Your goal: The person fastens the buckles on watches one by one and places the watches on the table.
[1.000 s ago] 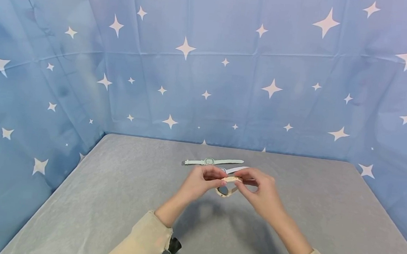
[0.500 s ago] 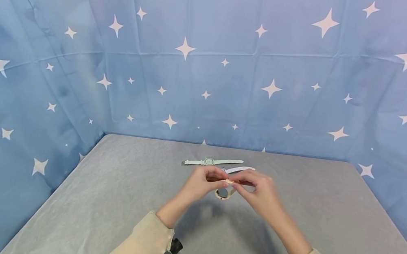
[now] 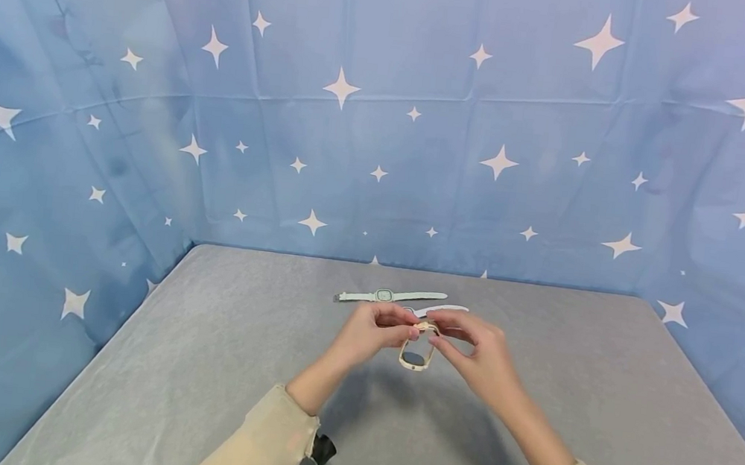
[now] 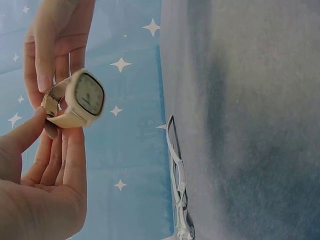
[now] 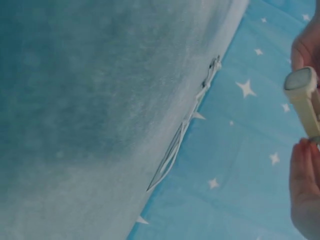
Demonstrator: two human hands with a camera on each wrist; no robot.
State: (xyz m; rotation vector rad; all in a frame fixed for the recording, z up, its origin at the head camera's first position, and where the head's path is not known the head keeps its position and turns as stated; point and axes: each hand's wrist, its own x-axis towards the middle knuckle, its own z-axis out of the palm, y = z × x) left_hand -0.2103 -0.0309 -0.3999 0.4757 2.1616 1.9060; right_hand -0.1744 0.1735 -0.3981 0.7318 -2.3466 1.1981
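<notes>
Above the table, both hands hold a cream wristwatch [image 3: 414, 364] whose strap forms a loop. Its case hangs at the bottom, with the buckle side up between the fingers. My left hand [image 3: 372, 335] pinches the strap by the buckle, as the left wrist view also shows with the squarish watch face [image 4: 90, 95] turned to the camera. Thumb and fingers of my right hand [image 3: 477, 351] are at the strap's other side, seemingly pinching it lightly. At the edge of the right wrist view, fingertips touch the strap [image 5: 306, 112]; the rest of the grip is cut off.
Behind the hands, a mint green watch [image 3: 384, 295] lies stretched out on the grey cloth-covered table [image 3: 251, 370]. A white watch [image 3: 449, 309] lies just in front of it, partly covered by the hands. A blue curtain with stars [image 3: 422, 140] borders the table.
The cream watch has turned, so its loop now hangs down more openly and the case sits lower. The right fingers have parted slightly from the left ones. The two watches on the table stay put.
</notes>
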